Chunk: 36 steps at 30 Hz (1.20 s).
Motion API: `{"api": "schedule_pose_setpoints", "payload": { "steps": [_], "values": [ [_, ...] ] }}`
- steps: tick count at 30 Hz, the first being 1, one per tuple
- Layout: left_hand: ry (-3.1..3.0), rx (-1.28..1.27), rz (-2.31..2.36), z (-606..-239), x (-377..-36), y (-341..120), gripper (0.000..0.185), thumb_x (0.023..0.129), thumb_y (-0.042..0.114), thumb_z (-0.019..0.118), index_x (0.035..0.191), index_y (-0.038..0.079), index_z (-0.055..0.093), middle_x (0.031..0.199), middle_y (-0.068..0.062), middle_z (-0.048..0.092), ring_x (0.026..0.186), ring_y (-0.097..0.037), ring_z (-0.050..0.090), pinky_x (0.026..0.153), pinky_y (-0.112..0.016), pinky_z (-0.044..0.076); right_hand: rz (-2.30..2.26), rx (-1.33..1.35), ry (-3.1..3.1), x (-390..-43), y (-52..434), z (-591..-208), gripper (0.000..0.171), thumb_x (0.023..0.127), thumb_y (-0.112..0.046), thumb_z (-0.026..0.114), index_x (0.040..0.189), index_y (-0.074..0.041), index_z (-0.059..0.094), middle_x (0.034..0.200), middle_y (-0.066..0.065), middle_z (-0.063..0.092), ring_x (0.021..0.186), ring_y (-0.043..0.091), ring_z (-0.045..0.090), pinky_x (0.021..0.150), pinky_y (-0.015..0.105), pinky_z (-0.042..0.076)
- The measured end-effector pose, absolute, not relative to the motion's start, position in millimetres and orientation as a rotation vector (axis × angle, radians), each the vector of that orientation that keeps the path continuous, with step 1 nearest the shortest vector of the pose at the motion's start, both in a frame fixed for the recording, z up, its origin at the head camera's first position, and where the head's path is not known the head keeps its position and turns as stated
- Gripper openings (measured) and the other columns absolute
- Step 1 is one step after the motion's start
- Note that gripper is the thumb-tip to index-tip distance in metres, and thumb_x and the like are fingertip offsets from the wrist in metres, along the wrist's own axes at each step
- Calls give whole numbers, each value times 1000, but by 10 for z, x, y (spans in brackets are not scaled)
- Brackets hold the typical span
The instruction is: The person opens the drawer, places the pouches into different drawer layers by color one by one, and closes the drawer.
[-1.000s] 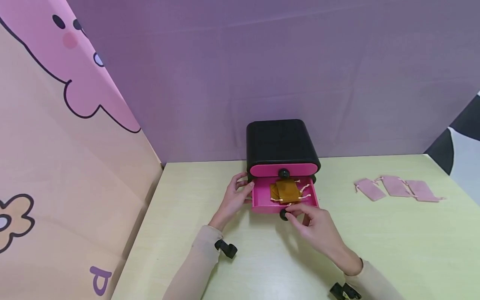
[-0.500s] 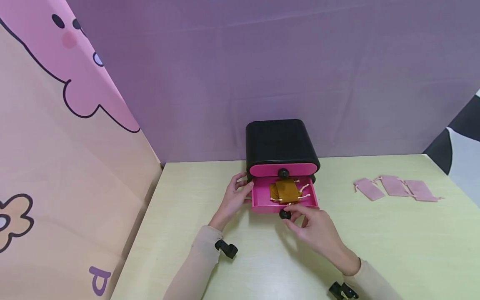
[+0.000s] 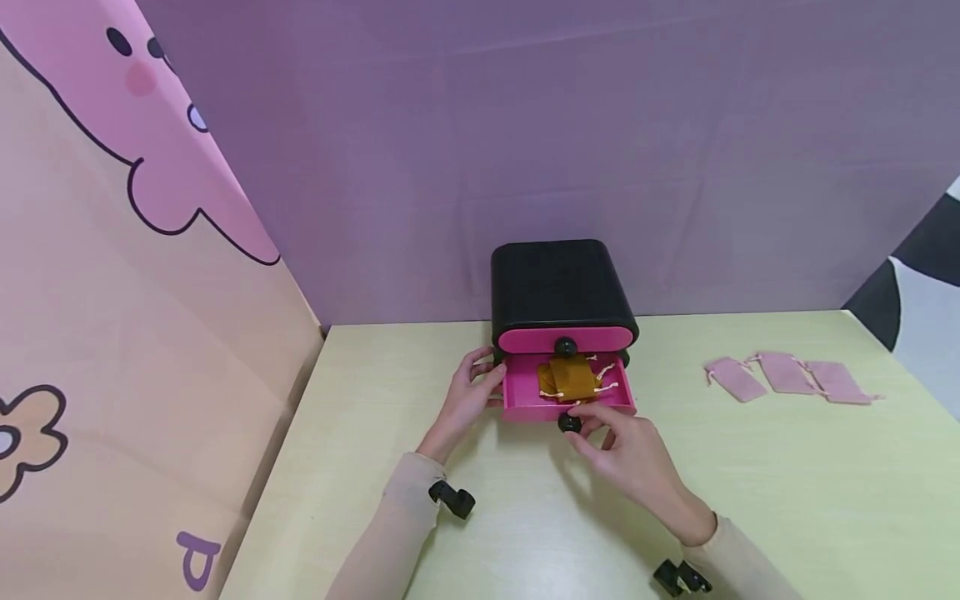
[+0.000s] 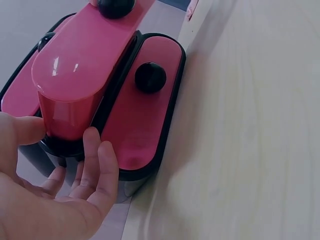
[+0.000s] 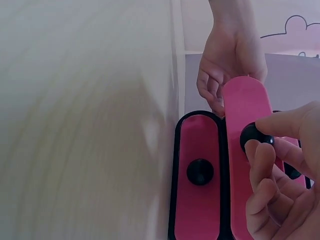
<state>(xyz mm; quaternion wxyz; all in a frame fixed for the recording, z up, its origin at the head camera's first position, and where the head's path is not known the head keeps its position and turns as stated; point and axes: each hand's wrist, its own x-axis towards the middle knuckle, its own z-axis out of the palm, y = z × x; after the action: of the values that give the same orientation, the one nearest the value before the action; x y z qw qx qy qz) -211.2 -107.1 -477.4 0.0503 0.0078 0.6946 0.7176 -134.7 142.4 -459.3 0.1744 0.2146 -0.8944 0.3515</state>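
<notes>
A black drawer cabinet (image 3: 562,283) with pink fronts stands at the back of the table. Its middle drawer (image 3: 519,388) is pulled out, and several mustard-brown drawstring pouches (image 3: 574,380) with pale cords lie inside. My right hand (image 3: 637,454) pinches that drawer's round black knob (image 3: 567,422) between thumb and fingers. My left hand (image 3: 463,408) holds the cabinet's left side, thumb (image 4: 30,129) and fingertips on opposite sides of the middle tier beside the drawer. In the left wrist view the bottom drawer front (image 4: 137,110), with its own knob, sits closed.
To the right, three pink drawstring pouches (image 3: 786,372) lie flat on the pale wooden table (image 3: 825,475). A purple backdrop (image 3: 600,150) rises just behind the cabinet. A printed cream wall panel (image 3: 150,333) borders the table's left side.
The middle drawer has slid slightly inward, toward the cabinet, with my right hand following on its knob. My left hand has kept its place at the side.
</notes>
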Motion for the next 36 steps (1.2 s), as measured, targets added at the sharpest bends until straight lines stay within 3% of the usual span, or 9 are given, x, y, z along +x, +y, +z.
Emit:
{"api": "schedule_pose_setpoints", "payload": {
  "steps": [4, 19, 36],
  "values": [
    [2107, 19, 2181, -4787, -2114, -1077, 55, 108, 23, 63, 158, 10, 43, 142, -22, 58, 88, -13, 70, 79, -28, 64, 1001, 612, -2533, -1371, 1419, -4599, 26, 84, -12, 89, 108, -14, 80, 78, -7, 75, 53, -1, 50, 50, 20, 43],
    [2105, 31, 2174, -4784, -2116, -1072, 56, 108, 22, 61, 159, 10, 41, 144, -23, 57, 96, -22, 71, 81, -29, 64, 1021, 591, -2575, -1440, 1433, -4601, 25, 87, -14, 87, 111, -13, 78, 81, -4, 76, 55, 3, 53, 52, 21, 44],
    [2126, 22, 2177, -4797, -2113, -1058, 55, 108, 23, 60, 158, 9, 42, 145, -23, 57, 92, -14, 69, 82, -31, 64, 1066, 556, -2608, -1467, 1426, -4578, 25, 89, -15, 85, 112, -15, 77, 81, -7, 74, 58, 3, 53, 56, 22, 46]
  ]
}}
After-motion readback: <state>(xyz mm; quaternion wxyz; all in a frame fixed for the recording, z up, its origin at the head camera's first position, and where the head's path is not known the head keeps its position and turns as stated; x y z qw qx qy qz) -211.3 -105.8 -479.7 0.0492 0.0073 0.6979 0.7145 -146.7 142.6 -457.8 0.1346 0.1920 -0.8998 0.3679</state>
